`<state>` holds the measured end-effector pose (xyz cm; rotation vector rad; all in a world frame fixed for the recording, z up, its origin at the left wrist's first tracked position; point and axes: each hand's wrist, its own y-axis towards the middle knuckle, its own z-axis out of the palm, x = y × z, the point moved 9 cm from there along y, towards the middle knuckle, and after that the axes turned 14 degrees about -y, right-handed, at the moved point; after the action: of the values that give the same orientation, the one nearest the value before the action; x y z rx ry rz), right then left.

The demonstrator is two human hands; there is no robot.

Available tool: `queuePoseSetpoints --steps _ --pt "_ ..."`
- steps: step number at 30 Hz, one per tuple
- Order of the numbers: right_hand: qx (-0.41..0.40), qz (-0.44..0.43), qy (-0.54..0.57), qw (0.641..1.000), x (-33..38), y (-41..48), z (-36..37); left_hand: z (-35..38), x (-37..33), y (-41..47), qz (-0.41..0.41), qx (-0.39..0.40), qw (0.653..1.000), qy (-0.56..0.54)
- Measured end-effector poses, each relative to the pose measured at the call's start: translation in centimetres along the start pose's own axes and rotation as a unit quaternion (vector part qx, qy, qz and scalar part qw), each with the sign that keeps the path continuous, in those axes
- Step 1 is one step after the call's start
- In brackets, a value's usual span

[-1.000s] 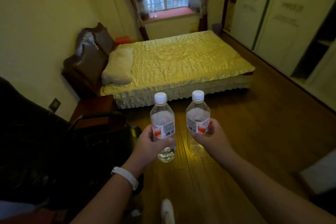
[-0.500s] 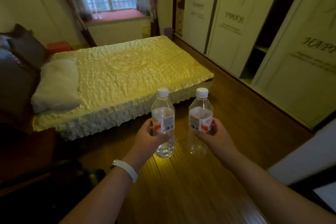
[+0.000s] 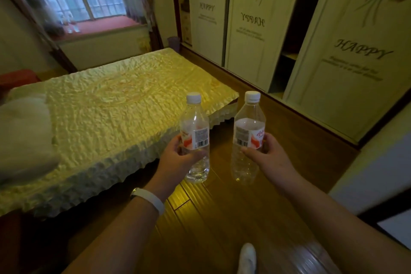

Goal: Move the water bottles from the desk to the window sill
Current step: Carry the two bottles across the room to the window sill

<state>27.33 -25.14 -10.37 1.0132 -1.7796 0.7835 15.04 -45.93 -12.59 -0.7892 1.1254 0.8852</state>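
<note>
Two upright bottles, one gripped in the left hand (image 3: 175, 158), one (image 3: 248, 138) in the right hand (image 3: 270, 158), above the wooden floor (image 3: 211, 218)

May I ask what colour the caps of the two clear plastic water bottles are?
White, both the left cap and right cap; best seen in head view.

Each hand (image 3: 175, 158) (image 3: 270, 155) grips an upright water bottle (image 3: 195, 133) (image 3: 249, 131).
</note>
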Motion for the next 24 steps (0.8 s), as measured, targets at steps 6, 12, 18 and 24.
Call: queuePoseSetpoints --steps 6,12,18,24 --pt "-0.013 0.009 0.007 1.0 -2.0 7.9 -2.6 2.2 0.2 7.6 -0.004 -0.019 1.0 0.02" --pt "-0.024 0.016 0.028 0.999 -2.9 17.3 -7.5 7.4 -0.9 16.0 -0.007 -0.028 0.999 0.019" --pt "-0.007 0.001 0.028 1.0 -3.3 24.8 -12.4 13.3 -1.4 24.4 -0.001 -0.015 0.999 0.029" --pt "-0.016 0.01 0.008 1.0 -3.7 30.4 -15.9 17.1 -0.9 31.6 -0.002 0.005 0.999 0.035"
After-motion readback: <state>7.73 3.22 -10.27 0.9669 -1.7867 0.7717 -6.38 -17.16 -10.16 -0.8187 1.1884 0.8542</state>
